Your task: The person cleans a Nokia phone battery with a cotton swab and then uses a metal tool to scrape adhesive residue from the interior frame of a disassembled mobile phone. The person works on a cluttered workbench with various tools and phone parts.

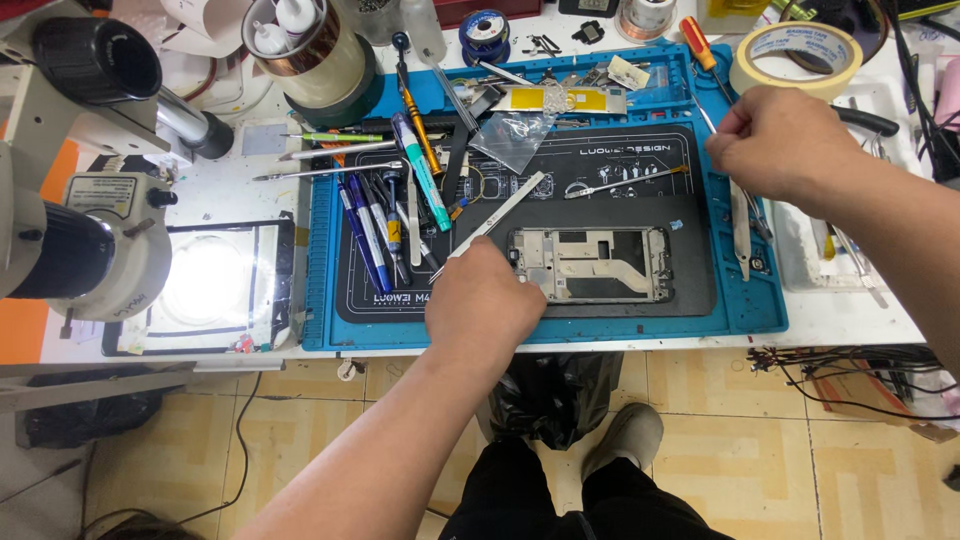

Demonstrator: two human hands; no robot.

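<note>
With the left hand steadying the phone frame and its grip hidden, the right hand, pinching tweezers, could nudge neighbouring tools off the crowded mat.

A bare metal phone frame lies flat on the blue repair mat, near its front edge; slim tweezers angle diagonally beside it.

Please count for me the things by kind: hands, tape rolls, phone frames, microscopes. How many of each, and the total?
Hands: 2, the left hand and the right hand
Tape rolls: 1, the tape roll
Phone frames: 1, the phone frame
Microscopes: 1, the microscope
Total: 5
</note>
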